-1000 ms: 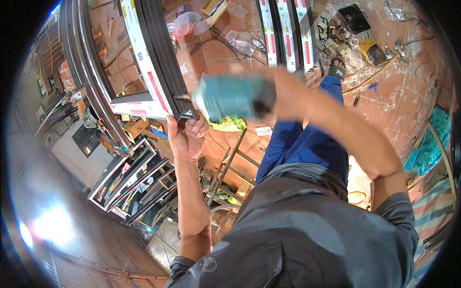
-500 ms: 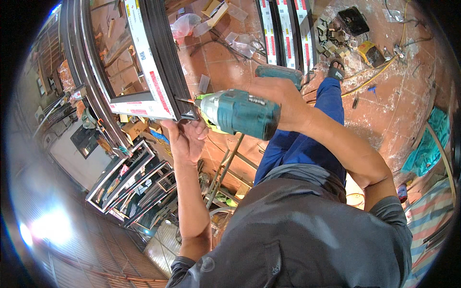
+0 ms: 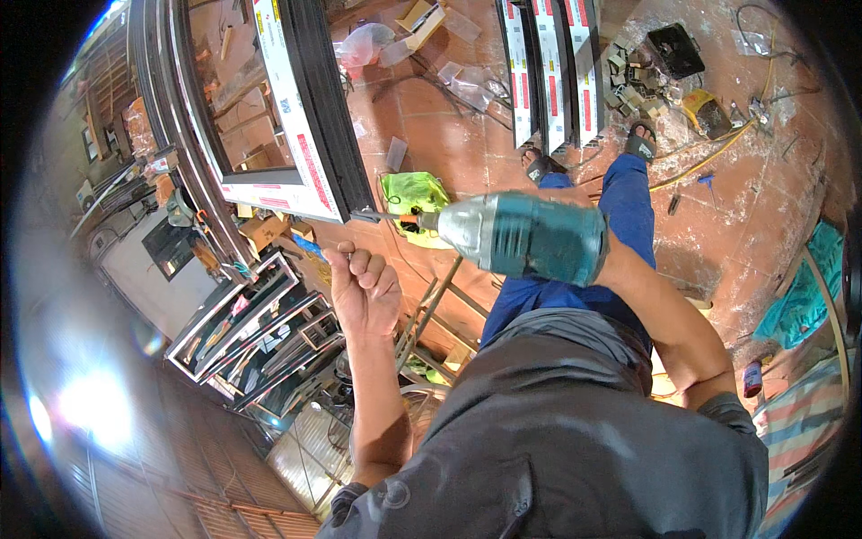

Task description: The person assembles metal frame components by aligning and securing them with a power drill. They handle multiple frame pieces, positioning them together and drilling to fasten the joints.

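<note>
My right hand (image 3: 618, 260) grips a teal cordless drill (image 3: 539, 235), its fingers mostly hidden behind the tool's body. The long bit points left, its tip close to the lower corner of a dark window frame (image 3: 328, 117) with white printed protective film. A small dark piece (image 3: 365, 216) shows at that corner, by the bit's tip; whether they touch is unclear. Below the corner, apart from the frame, my left hand (image 3: 366, 296) is raised with its fingers curled and thumb pressed to the forefinger. Whatever it pinches is too small to make out.
Several film-covered profiles (image 3: 552, 81) stand beyond my feet. A bright yellow-green bag (image 3: 417, 202) lies behind the bit. Small metal parts (image 3: 633, 85), a black tray (image 3: 675, 51) and a yellow cable (image 3: 718, 148) lie on the tiled floor. Stacked frames (image 3: 256, 332) lean at left.
My left hand has dropped away from the frame's corner and its fingers have curled in. The drill has drawn back to the right and slightly lower, with its bit now fully visible.
</note>
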The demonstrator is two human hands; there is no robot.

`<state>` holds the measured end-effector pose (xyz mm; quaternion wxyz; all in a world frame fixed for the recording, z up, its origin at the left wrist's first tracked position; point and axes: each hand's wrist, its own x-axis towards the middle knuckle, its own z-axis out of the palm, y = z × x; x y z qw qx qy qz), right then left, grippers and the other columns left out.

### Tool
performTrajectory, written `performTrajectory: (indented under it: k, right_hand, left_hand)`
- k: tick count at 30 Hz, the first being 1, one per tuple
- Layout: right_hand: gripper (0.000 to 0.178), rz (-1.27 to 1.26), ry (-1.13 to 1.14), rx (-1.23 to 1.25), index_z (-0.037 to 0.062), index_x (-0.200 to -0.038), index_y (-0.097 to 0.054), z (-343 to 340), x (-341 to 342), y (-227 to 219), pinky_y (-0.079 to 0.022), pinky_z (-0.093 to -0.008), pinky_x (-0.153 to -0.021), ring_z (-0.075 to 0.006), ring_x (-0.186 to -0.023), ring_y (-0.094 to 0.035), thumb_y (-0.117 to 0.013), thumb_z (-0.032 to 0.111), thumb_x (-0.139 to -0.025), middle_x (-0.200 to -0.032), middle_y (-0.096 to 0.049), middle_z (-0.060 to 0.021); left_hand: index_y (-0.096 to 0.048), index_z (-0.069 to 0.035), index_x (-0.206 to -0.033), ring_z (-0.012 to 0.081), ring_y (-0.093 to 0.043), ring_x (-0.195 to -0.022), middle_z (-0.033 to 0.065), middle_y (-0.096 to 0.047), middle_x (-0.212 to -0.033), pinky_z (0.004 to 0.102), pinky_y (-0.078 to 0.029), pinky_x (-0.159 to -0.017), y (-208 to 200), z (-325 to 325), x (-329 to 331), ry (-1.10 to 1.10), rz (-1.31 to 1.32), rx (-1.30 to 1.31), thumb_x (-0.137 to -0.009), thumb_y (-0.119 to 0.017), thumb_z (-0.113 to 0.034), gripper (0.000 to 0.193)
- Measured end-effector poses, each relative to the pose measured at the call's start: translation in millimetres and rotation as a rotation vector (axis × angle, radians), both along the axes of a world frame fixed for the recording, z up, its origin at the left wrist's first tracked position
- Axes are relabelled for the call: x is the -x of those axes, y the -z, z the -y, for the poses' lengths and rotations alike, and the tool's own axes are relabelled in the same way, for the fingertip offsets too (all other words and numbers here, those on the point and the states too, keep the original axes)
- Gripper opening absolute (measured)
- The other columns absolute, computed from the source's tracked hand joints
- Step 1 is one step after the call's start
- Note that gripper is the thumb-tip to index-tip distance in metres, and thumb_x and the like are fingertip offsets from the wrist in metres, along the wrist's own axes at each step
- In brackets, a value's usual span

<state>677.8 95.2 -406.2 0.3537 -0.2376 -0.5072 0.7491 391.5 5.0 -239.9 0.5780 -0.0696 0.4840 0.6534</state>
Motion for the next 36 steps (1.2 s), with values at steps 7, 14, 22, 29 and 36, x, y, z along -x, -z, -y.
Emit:
performTrajectory:
  k: [7, 14, 22, 29, 36]
  right_hand:
    - [0.059, -0.042, -0.070, 0.111, 0.0031, -0.127, -0.071, 3.1, -4.4, -17.9, -0.058, -0.0382, -0.093, -0.0310, -0.104, -0.075, -0.090, 0.025, -0.075, -0.117, -0.077, -0.0160]
    - [0.061, 0.026, -0.059, -0.031, 0.0077, -0.125, -0.073, -0.8, -10.0, -21.8, -0.059, -0.0418, -0.087, -0.0355, -0.097, -0.074, -0.091, 0.027, -0.070, -0.109, -0.077, -0.0160]
    - [0.059, -0.005, -0.024, -0.003, 0.0077, -0.125, -0.073, 4.1, -7.6, -25.8, -0.059, -0.0419, -0.085, -0.0368, -0.095, -0.073, -0.089, 0.028, -0.072, -0.106, -0.076, -0.0168]
    - [0.055, -0.029, -0.035, 0.066, 0.0039, -0.127, -0.072, 15.6, -5.6, -20.0, -0.058, -0.0384, -0.090, -0.0329, -0.097, -0.075, -0.088, 0.018, -0.076, -0.111, -0.077, -0.0169]
    - [0.055, -0.060, -0.073, 0.132, 0.0037, -0.127, -0.071, 13.2, -9.3, -22.5, -0.058, -0.0382, -0.090, -0.0324, -0.097, -0.076, -0.088, 0.016, -0.076, -0.110, -0.077, -0.0170]
  left_hand:
    - [-0.060, -0.003, -0.136, 0.0180, -0.062, -0.084, 0.0076, -0.066, -0.100, 0.0296, -0.045, -0.062, 2.0, -23.1, -19.3, -0.104, -0.161, 0.162, -0.112, -0.056, -0.023, 0.031]
    - [-0.056, -0.005, -0.138, 0.0207, -0.069, -0.104, 0.0107, -0.069, -0.124, 0.0307, -0.051, -0.071, 7.1, -26.5, -29.3, -0.079, -0.177, 0.081, -0.112, -0.054, -0.017, 0.029]
    - [-0.064, -0.006, -0.110, 0.0181, -0.067, -0.088, 0.0138, -0.072, -0.113, 0.0272, -0.050, -0.063, 11.7, -24.1, -39.3, 0.025, -0.227, 0.035, -0.106, -0.065, -0.020, 0.014]
    - [-0.062, -0.004, -0.112, 0.0164, -0.064, -0.082, 0.0138, -0.071, -0.110, 0.0265, -0.048, -0.058, 9.1, -29.4, -41.0, -0.056, -0.306, 0.037, -0.107, -0.065, -0.023, 0.019]
    - [-0.062, -0.003, -0.109, 0.0151, -0.059, -0.067, 0.0124, -0.070, -0.095, 0.0253, -0.044, -0.052, 2.9, -36.0, -40.8, 0.123, -0.589, 0.154, -0.108, -0.063, -0.025, 0.022]
